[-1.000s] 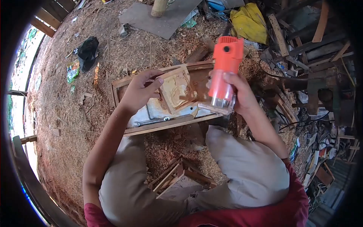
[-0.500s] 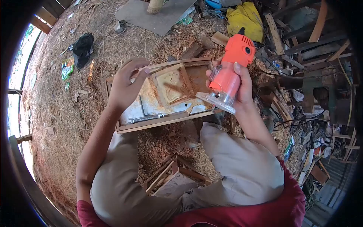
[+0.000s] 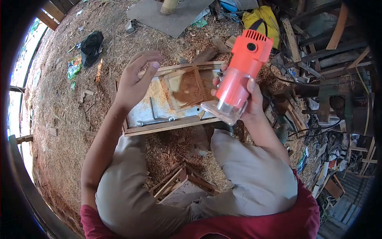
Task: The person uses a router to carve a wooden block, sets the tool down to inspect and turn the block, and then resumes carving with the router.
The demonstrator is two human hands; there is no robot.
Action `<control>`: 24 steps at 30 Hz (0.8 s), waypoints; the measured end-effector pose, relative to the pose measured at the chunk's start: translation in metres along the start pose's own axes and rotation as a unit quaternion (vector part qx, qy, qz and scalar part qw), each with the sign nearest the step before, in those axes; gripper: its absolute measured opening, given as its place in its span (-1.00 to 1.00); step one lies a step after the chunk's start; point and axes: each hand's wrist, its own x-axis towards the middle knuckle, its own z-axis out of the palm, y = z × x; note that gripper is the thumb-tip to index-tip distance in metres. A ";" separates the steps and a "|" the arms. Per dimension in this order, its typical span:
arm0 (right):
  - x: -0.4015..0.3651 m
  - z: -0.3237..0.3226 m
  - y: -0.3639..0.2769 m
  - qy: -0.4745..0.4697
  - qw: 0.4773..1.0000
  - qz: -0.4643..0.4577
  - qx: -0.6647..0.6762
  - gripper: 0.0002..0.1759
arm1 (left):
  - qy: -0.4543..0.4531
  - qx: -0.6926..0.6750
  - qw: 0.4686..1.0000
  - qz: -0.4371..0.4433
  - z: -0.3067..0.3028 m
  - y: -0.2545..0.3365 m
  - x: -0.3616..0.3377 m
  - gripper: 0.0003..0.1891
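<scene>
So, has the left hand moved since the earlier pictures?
Yes. Judged against the wooden tray, the left hand has moved left, nearer the tray's left end.

one router [image 3: 243, 65], one wrench [image 3: 156, 121]

On the ground [image 3: 67, 131], the shallow tray [image 3: 171, 127] lay before the knees [image 3: 234, 145], with the wrench [image 3: 155, 121] along its near side, the hex key [image 3: 152, 107] just behind that, and the small frame [image 3: 198, 83] to their right. The power tool [image 3: 243, 65] was in the right hand [image 3: 253, 99] by the tray's right end, the left hand [image 3: 136, 83] at its left. Behind the tray lay the flat sheet [image 3: 159, 19], between the plastic bag [image 3: 91, 48] on the left and the sack [image 3: 269, 20] on the right.
</scene>
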 end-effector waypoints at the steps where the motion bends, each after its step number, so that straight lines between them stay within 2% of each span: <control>1: 0.001 -0.003 0.005 -0.004 1.000 0.012 0.012 -0.14 | 0.004 -0.003 1.000 0.000 -0.002 0.000 0.001 -0.72; 4: -0.001 -0.001 0.002 -0.012 0.997 0.071 0.032 -0.19 | 0.017 -0.027 0.999 -0.001 -0.006 0.005 0.006 -0.73; 6: -0.004 0.005 0.002 0.048 0.997 0.066 -0.015 -0.22 | 0.030 -0.062 0.998 -0.007 -0.006 0.009 0.006 -0.73; 7: -0.005 0.001 0.002 0.048 0.995 0.084 -0.036 -0.22 | 0.040 -0.069 0.997 -0.001 -0.005 0.009 0.007 -0.74; 10: -0.007 -0.006 0.002 0.013 0.992 0.059 -0.107 -0.19 | 0.062 -0.079 0.995 0.011 -0.002 0.009 0.011 -0.77; 11: -0.011 -0.004 0.000 0.035 0.992 0.062 -0.100 -0.15 | 0.063 -0.079 0.995 0.009 -0.001 0.010 0.012 -0.78; 14: -0.013 -0.002 -0.001 0.002 0.995 0.088 -0.053 -0.21 | 0.066 -0.071 0.995 0.026 0.002 0.015 0.017 -0.78; 17: -0.016 -0.006 0.010 0.052 0.977 0.094 -0.183 -0.28 | 0.074 -0.072 0.994 0.042 0.002 0.035 0.021 -0.79; 20: -0.021 -0.009 0.012 0.009 0.953 0.047 -0.299 -0.35 | 0.060 -0.092 0.991 0.072 0.001 0.049 0.026 -0.75; 24: -0.026 -0.003 0.019 -0.017 0.947 0.055 -0.315 -0.39 | 0.007 -0.133 0.986 0.098 0.009 0.080 0.028 -0.59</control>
